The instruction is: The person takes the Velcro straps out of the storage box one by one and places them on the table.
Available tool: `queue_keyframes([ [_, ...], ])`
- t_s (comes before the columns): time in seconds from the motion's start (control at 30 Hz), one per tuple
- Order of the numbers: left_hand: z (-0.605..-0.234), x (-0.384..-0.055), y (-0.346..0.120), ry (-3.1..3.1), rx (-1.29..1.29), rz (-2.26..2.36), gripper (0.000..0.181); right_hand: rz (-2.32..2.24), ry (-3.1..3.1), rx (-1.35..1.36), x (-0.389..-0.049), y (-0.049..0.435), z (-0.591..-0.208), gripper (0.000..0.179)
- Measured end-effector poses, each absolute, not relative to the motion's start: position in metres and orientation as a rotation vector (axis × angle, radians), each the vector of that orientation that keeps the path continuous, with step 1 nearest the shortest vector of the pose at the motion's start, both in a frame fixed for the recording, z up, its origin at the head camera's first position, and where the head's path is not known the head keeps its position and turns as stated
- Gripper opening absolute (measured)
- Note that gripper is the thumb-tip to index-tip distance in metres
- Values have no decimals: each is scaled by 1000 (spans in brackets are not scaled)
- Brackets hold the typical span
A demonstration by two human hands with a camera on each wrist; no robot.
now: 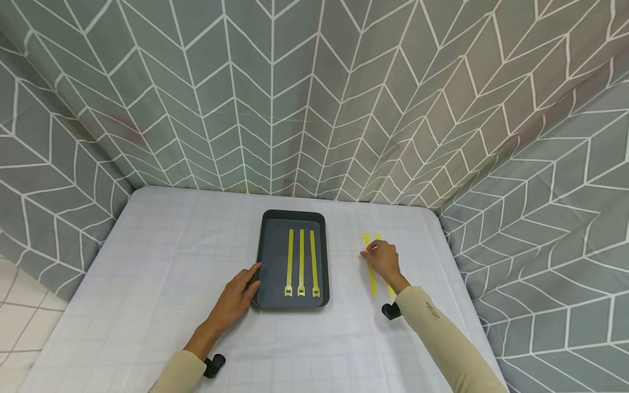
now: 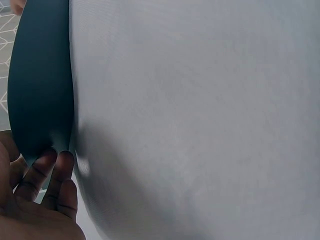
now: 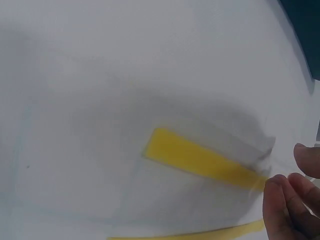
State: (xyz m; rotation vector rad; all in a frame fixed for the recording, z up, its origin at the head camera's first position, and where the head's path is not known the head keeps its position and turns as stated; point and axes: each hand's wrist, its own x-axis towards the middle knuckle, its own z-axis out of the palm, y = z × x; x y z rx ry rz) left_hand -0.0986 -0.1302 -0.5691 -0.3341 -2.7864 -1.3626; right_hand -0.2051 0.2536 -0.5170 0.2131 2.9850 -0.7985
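Observation:
My left hand (image 1: pixel 235 299) holds the left rim of a dark rectangular tray (image 1: pixel 270 256); in the left wrist view several fingertips (image 2: pixel 61 162) press its outer wall. Three yellow hook-and-loop cable ties (image 1: pixel 301 262) lie side by side in the tray, slotted heads toward me. Right of the tray, two more yellow ties are on the table, heads at the far end. My right hand (image 1: pixel 385 259) pinches the left tie (image 1: pixel 372 278) near its head, its loose tail (image 3: pixel 190 155) showing in the right wrist view. The right tie (image 1: pixel 390 291) is partly hidden beneath the hand.
A white cloth (image 1: pixel 172 262) covers the table. Grey patterned curtains (image 1: pixel 295 109) hang behind the table and at both sides. White floor tiles (image 1: pixel 19 311) show at the lower left. A small black camera (image 1: pixel 214 365) sits at my left wrist, another (image 1: pixel 391 311) at my right.

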Motion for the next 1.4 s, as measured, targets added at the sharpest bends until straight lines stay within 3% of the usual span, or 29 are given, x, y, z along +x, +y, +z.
queue_keyframes([
  [1.4, -569, -98, -133, -2762, -368, -1363, 48, -940, 2910, -229, -222, 177, -502, 23],
])
